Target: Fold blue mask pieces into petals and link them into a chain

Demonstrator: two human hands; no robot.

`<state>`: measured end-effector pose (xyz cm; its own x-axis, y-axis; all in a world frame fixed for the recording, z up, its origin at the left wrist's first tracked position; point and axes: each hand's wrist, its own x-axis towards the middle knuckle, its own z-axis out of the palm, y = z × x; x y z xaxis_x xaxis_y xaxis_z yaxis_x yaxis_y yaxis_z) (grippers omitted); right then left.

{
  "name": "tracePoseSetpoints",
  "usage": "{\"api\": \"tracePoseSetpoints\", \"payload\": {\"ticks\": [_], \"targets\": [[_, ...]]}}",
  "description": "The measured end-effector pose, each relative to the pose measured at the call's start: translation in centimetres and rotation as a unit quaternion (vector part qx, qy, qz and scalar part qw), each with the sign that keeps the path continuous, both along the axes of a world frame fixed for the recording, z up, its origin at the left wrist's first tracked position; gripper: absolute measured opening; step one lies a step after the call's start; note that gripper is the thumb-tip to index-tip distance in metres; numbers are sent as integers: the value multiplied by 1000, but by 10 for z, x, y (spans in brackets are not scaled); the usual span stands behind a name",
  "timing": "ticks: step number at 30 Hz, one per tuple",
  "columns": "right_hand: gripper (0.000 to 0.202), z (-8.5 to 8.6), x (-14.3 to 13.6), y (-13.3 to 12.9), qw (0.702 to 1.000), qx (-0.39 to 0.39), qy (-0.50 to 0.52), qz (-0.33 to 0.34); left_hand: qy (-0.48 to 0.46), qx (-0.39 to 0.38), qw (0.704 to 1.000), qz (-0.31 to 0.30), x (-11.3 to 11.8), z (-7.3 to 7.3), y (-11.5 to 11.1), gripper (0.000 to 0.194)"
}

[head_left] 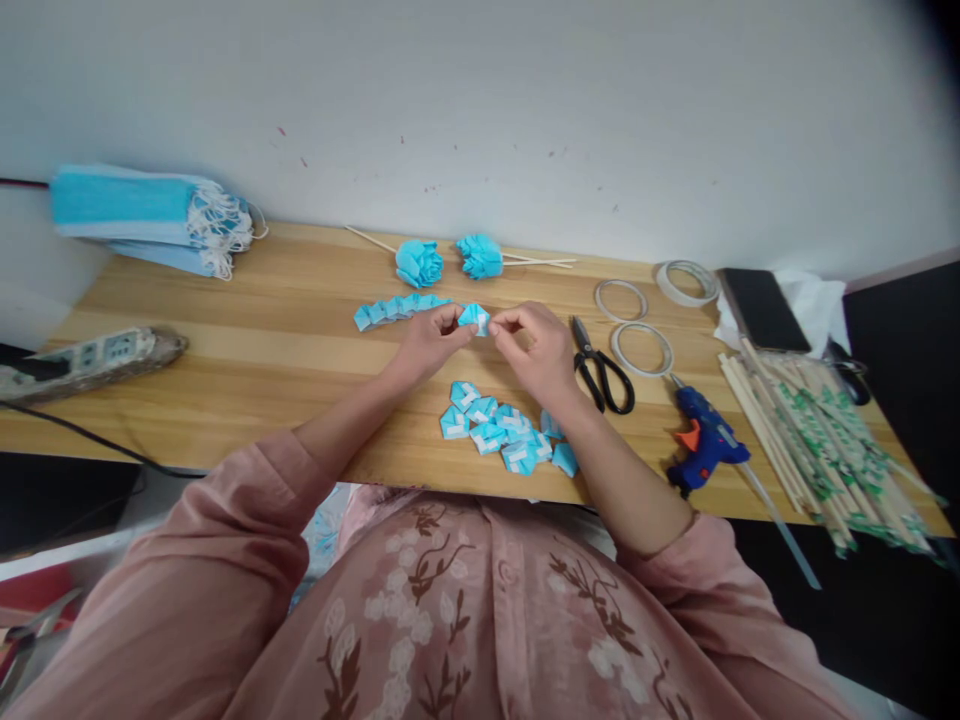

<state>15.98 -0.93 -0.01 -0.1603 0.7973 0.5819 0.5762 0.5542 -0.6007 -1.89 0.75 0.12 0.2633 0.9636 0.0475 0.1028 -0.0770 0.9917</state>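
My left hand (429,340) is closed on a small folded blue piece (471,316), gripping it by its left side. A white strip of tape (482,322) shows on that piece. At its right edge, the fingers of my right hand (536,345) are pinched together; whether they grip the piece or only the strip is too small to tell. Just behind my left hand runs an overlapping row of folded blue pieces (394,308). Nearer the front edge lies a loose cluster of similar folded pieces (487,437), several with white strips on them.
Two blue flowers on sticks, one left (420,263) and one right (480,256), lie behind. To the right are black-handled scissors (600,370), tape rolls (686,283), a blue glue gun (705,440), wrapped sticks (825,440) and a phone (765,308). Face masks (127,200) are at left.
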Motion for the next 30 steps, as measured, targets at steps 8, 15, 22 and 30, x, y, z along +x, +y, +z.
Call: {"api": "tracePoseSetpoints", "payload": {"ticks": [8, 15, 22, 30], "targets": [[15, -8, 1, 3, 998, 29, -57, 8, 9, 12, 1000, -6, 0, -2, 0, 15], [14, -10, 2, 2, 997, 29, -66, 5, 45, 36, 998, -9, -1, -6, 1, 13], [14, -8, 1, 2, 999, -18, -30, 12, 59, 48, 997, -7, -1, -4, 1, 13], [14, -6, 1, 2, 998, -61, 0, 14, 57, 46, 997, -12, -1, -5, 0, 17]]}}
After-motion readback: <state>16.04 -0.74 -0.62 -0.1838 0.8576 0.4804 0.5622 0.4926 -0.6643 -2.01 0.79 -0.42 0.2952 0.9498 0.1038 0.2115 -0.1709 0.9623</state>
